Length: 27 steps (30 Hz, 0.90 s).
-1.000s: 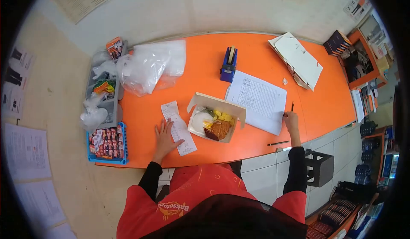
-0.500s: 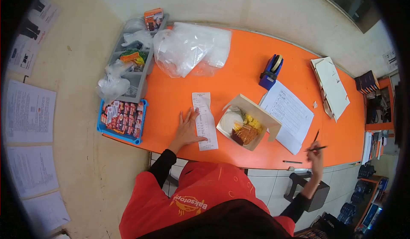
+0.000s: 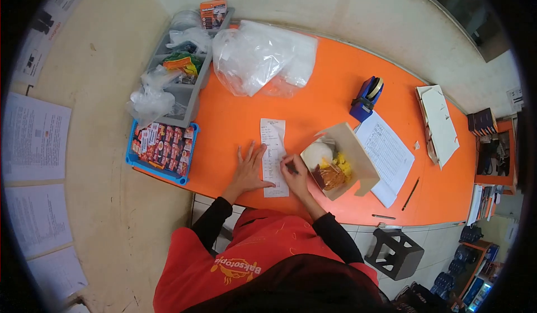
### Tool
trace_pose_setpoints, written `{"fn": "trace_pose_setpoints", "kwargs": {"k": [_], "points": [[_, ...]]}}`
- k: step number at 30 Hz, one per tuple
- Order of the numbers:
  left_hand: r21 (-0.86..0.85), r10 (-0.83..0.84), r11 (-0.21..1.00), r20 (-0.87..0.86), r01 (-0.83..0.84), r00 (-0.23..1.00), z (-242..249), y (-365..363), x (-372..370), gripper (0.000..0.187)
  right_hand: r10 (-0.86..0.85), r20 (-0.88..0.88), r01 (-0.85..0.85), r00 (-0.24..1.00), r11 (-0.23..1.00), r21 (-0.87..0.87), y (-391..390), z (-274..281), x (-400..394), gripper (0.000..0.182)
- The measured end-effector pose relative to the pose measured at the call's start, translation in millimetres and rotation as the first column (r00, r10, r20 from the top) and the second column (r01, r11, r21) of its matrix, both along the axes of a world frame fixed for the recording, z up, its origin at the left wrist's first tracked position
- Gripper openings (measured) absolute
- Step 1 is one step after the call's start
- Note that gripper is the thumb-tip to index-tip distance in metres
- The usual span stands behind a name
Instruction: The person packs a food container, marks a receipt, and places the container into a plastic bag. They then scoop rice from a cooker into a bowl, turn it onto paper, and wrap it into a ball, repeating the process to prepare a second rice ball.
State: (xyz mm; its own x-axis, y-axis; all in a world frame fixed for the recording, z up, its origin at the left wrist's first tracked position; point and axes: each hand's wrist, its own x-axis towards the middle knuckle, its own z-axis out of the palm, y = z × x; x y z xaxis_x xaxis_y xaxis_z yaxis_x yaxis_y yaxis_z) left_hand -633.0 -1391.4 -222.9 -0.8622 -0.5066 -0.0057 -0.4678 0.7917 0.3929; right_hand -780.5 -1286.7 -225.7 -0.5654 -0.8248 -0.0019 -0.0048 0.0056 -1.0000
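A long printed receipt lies on the orange table in front of me. My left hand rests flat at its left edge, fingers spread, thumb across the lower part. My right hand is closed around a dark pen at the receipt's right edge; the pen's tip is too small to make out. Just right of that hand stands an open cardboard food box. Inside it are white rice, yellow pieces and a browned, fried-looking piece.
Lined paper sheets lie beyond the box, near a blue tape dispenser. Two more pens, one dark and one slim, lie at right. Clear plastic bags, a grey divided tray and a blue basket occupy the left.
My right hand has moved left with the pen, from the table's right front edge to the receipt. The left hand stays on the receipt. The whole view has shifted slightly.
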Motion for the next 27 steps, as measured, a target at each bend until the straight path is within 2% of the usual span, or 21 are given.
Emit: {"fn": "trace_pose_setpoints", "kwargs": {"k": [1, 4, 5, 11, 14, 15, 18, 21, 24, 27], "points": [[-0.003, -0.007, 1.0, -0.015, 0.007, 1.0, -0.4, 0.3, 1.2, 0.126, -0.037, -0.071, 0.036, 0.997, 0.999, -0.009, -10.9, -8.8, -2.1, 0.011], [0.014, -0.001, 1.0, -0.022, 0.001, 1.0, -1.5, -1.2, 1.6, 0.126, -0.002, -0.114, 0.003, 0.993, 1.0, 0.003, -29.4, -8.6, -1.6, 0.01], [0.015, -0.002, 1.0, -0.035, 0.002, 0.999, -1.6, -1.4, 2.1, 0.125, 0.085, -0.173, -0.085, 0.981, 0.996, 0.009, -31.4, -3.2, -0.6, 0.01], [0.01, 0.005, 1.0, -0.066, -0.004, 0.998, -0.5, -2.0, 1.9, 0.124, 0.189, -0.263, -0.173, 0.946, 0.981, 0.082, -18.2, -13.7, -0.6, 0.011], [-0.004, 0.0, 1.0, -0.068, 0.0, 0.998, -3.1, -2.7, 0.6, 0.123, 0.271, -0.261, -0.242, 0.927, 0.961, 0.138, 2.0, 1.3, 7.1, 0.011], [0.009, -0.002, 1.0, -0.058, 0.002, 0.998, -1.5, -3.6, 0.9, 0.123, 0.187, -0.205, -0.165, 0.961, 0.979, 0.12, 4.7, -2.9, 8.2, 0.01], [0.003, 0.003, 1.0, -0.047, -0.003, 0.999, -3.7, -2.2, 0.9, 0.124, 0.262, -0.139, -0.237, 0.955, 0.956, 0.174, 17.6, -5.5, 12.5, 0.01], [0.012, -0.003, 1.0, -0.038, 0.004, 0.999, -2.5, -2.8, 0.1, 0.125, 0.406, -0.292, -0.336, 0.866, 0.904, 0.263, 36.5, 10.8, 8.1, 0.017], [0.038, -0.021, 0.999, -0.027, 0.022, 0.999, 0.4, -2.1, 0.9, 0.125, 0.369, -0.617, -0.246, 0.696, 0.929, 0.278, 51.0, -0.2, -5.8, 0.032], [0.049, 0.004, 0.999, -0.069, 0.0, 0.998, 3.9, -1.8, -0.7, 0.122, 0.323, -0.753, -0.219, 0.573, 0.946, 0.24, 54.9, 3.3, -14.6, 0.052]]}}
